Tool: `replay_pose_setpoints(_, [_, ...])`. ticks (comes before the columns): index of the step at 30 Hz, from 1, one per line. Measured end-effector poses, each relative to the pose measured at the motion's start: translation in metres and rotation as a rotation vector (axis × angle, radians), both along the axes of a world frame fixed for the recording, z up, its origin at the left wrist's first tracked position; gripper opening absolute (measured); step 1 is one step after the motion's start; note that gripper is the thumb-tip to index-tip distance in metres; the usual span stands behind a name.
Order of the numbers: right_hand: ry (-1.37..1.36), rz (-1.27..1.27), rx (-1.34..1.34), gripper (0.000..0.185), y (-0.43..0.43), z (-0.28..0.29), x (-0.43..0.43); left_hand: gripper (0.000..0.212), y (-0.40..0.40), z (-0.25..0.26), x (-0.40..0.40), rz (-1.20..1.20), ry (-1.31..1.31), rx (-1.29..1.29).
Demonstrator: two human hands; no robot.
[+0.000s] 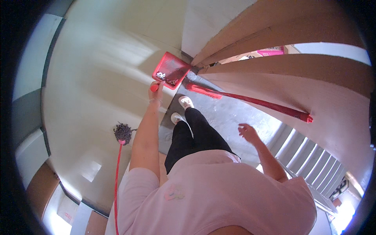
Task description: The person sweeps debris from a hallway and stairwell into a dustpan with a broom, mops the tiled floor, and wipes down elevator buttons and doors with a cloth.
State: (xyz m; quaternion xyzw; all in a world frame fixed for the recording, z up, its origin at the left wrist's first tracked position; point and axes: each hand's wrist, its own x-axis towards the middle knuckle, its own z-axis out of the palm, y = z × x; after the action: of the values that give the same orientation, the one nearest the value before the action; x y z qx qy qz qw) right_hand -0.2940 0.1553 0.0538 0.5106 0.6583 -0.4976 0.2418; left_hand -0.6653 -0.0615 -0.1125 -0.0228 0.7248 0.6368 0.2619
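Observation:
My left hand point(156, 91) grips the upright handle of a red plastic dustpan point(172, 66), whose round end shows above my fist. Crumpled scraps point(161, 75) and darker debris lie along the pan's near side. To the right of the pan, a red broom point(258, 101) leans against the wall, its bristle head point(204, 90) on the grey floor. My right hand point(248, 132) hangs on the right with fingers partly curled and apart. It touches nothing that I can see, and the broom's handle is the nearest thing to it.
A mop with dark strands point(122, 133) and a red handle stands at the left. Stairs point(305, 155) with a metal rail lie at the lower right. Brown wooden door panels point(282, 23) rise at the upper right, with cartons point(252, 55) behind the gap.

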Motion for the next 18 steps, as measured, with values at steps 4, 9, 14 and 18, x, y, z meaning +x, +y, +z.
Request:
replay_pose_setpoints(4, [-0.097, 0.248, -0.018, 0.031, -0.018, 0.015, -0.002, 0.034, -0.022, -0.005, -0.001, -0.007, -0.076, 0.038])
replay_pose_setpoints(9, [-0.024, 0.349, -0.045, 0.030, -0.008, -0.008, -0.024, 0.062, -0.087, 0.033, 0.019, -0.016, -0.090, -0.625])
replay_pose_setpoints(14, [-0.086, 0.050, -0.293, 0.018, 0.014, -0.088, -0.044, 0.036, -0.178, 0.087, 0.105, -0.112, -0.313, -0.694])
replay_pose_setpoints(18, [-0.206, 0.054, -0.400, 0.015, -0.001, -0.091, -0.089, 0.030, -0.297, 0.092, 0.205, 0.212, -0.368, -0.670])
